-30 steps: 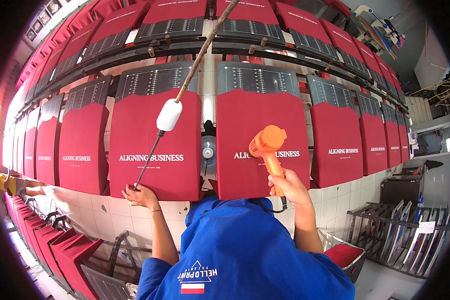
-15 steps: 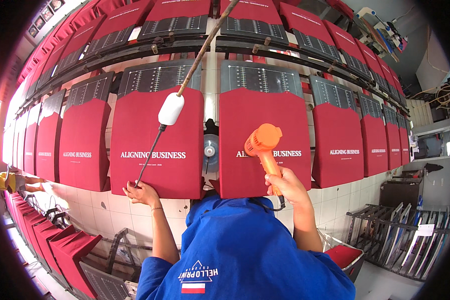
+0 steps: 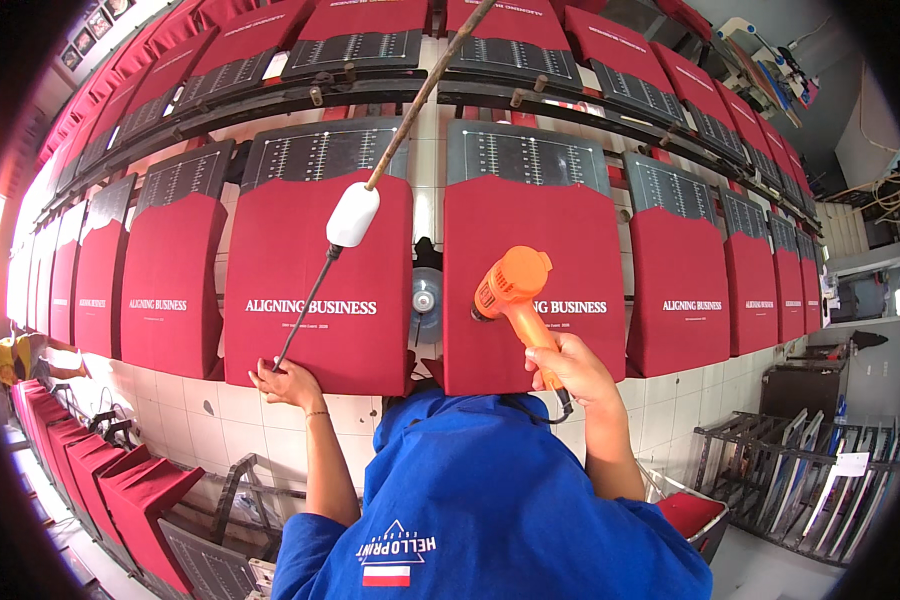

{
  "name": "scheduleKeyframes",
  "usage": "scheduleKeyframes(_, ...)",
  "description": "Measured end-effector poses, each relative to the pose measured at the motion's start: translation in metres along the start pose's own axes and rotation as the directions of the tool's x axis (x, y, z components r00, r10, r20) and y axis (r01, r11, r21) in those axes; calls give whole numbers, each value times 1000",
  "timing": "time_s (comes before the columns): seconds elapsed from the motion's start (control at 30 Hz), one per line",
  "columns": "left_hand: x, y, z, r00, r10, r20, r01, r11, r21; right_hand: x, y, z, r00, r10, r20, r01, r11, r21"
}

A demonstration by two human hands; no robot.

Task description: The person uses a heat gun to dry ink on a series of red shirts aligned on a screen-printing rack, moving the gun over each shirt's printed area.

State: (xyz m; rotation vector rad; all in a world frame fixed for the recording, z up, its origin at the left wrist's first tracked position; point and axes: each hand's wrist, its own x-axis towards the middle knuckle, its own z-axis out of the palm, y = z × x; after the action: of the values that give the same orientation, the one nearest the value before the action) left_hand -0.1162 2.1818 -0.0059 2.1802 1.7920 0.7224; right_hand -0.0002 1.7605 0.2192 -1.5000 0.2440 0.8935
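Note:
My right hand [image 3: 578,372] is wrapped round the handle of an orange heat gun [image 3: 515,283]. The gun's nozzle points left, in front of the white lettering on a dark red shirt panel [image 3: 530,225], and hides part of that lettering. A black cord [image 3: 305,312] runs slantwise from a white cylindrical connector [image 3: 353,215] on a brown stick [image 3: 425,95] to my left hand [image 3: 288,384]. The left fingers look closed round the cord, close to the lower edge of another red panel [image 3: 315,250]. Grey boards [image 3: 325,153] with ruled markings show above both panels.
Rows of red panels on boards [image 3: 675,260] stretch to both sides, with a dark rail [image 3: 670,122] behind. A fan-like round thing [image 3: 424,298] sits between the two nearest boards. Behind me are a rack of frames [image 3: 800,480] and more red panels [image 3: 140,500]. A person [image 3: 30,358] is at far left.
The heat gun has swung slightly left, its nozzle turning toward the left end of the lettering. My left hand stays at the panel's lower edge with the cord. The whole view shifts a little.

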Motion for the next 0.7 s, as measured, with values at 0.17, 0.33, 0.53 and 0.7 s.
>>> scheduleKeyframes(0.17, -2, 5, 0, 1000, -2, -1, 2, 1000, -8, 0, -3, 9, 1000, -27, -13, 26, 999, -31)
scheduleKeyframes(0.33, 1, -1, 2, 999, 47, -25, -46, 999, 15, 1, -1, 10, 999, -34, -27, 33, 999, -42)
scheduleKeyframes(0.53, -1, 4, -3, 1000, 1, 26, -1, 1000, -3, -3, -7, 1, 1000, 6, -21, -8, 999, -53)
scheduleKeyframes(0.7, -1, 3, -1, 1000, 7, 19, -7, 1000, 4, -7, 8, -14, 994, -64, -92, 60, 997, -53)
